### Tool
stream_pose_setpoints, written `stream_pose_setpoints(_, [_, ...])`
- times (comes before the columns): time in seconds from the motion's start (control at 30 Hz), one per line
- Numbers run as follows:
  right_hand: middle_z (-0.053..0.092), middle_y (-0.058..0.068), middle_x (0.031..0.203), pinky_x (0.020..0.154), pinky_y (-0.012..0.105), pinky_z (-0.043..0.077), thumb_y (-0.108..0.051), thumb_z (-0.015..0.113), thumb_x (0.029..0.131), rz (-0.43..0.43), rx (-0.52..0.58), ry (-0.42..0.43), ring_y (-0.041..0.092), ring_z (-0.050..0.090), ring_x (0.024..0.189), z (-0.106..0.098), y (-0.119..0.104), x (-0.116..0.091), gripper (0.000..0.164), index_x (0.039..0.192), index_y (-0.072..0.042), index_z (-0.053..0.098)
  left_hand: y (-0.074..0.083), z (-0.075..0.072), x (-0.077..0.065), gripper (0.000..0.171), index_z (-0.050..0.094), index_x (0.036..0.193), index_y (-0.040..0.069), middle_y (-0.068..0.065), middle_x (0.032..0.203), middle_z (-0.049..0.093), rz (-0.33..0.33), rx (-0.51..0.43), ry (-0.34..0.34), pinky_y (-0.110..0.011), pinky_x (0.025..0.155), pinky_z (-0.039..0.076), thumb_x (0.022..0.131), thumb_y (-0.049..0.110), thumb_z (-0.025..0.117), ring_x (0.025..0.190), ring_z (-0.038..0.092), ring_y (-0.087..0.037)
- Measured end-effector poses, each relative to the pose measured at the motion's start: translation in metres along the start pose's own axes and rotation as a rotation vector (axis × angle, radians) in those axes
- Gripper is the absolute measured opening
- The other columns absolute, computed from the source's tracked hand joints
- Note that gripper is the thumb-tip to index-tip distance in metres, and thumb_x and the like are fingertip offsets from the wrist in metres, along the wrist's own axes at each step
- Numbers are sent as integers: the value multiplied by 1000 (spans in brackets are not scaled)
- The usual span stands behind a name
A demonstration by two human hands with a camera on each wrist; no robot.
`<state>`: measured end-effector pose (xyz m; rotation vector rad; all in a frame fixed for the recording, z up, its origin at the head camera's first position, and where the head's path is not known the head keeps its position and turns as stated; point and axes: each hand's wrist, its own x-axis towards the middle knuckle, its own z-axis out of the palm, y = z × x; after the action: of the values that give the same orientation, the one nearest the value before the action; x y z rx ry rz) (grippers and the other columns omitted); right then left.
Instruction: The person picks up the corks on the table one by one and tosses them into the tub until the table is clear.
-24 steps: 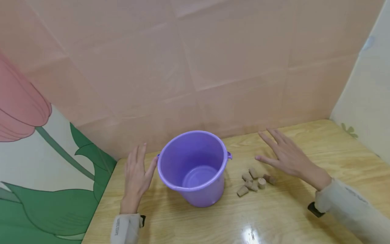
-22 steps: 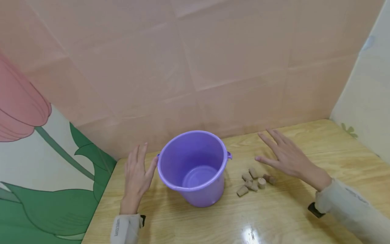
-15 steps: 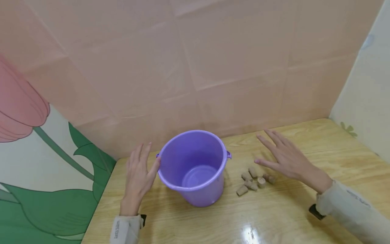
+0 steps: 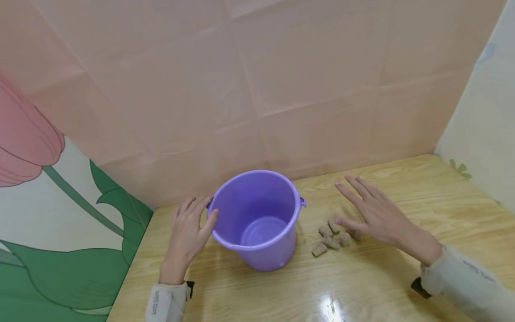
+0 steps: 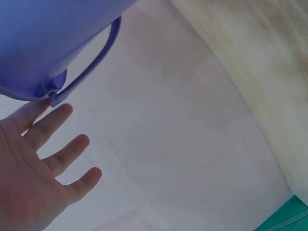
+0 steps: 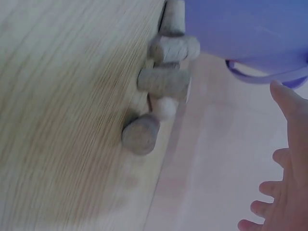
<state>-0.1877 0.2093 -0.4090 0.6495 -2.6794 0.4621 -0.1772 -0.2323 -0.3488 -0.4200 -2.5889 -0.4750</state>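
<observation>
A purple plastic bucket (image 4: pixel 271 257) stands upright on the wooden table, its inside bare. At its left rim is my left hand (image 4: pixel 187 239), fingers extended and thumb overlapping the rim in the head view. The left wrist view has those fingers spread, the index finger right by the lug where the bucket's handle (image 5: pixel 98 57) joins. Several short corks (image 4: pixel 319 249) lie in a loose group to the right of the bucket. Over the far side of this group my right hand (image 4: pixel 380 217) hovers, fingers spread and holding nothing. One cork (image 6: pixel 140 134) shows its round end in the right wrist view.
The wood-grain table (image 4: pixel 249 295) meets a creased pinkish sheet (image 4: pixel 314 89) behind the bucket. On the left is a panel with a painted tulip (image 4: pixel 28 129) and green leaves. A pale wall (image 4: pixel 491 134) bounds the right side.
My left hand has moved right to the bucket's rim, its thumb now overlapping the edge. My right hand has shifted slightly left and down, partly covering some corks. The bucket has stayed in place.
</observation>
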Motion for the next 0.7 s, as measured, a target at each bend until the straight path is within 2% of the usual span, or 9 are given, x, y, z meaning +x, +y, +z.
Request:
stream_pose_setpoints(0.27, [16,12,166,110,70,29,-50,68,87,-41,52,-8,43,23,149,-4,-14,-8,87,159,-27,24,-3,3,-2,45,59,137,11,-7,137,63,22,-32,3,-62,112,31,100,37,51,136,46,-35])
stream_pose_setpoints(0.53, [17,12,166,110,67,32,-48,70,86,-83,48,9,42,27,147,1,-17,-20,87,158,-22,28,-4,5,-4,42,60,136,10,-9,135,63,77,-10,18,-57,111,33,100,30,52,135,47,-35])
stream_pose_setpoints(0.7, [20,13,165,107,67,34,-47,70,87,-106,28,-4,41,27,147,3,-17,-24,84,156,-19,31,-4,6,-4,41,62,134,10,-9,134,65,73,-29,28,-58,110,34,99,28,52,135,47,-35])
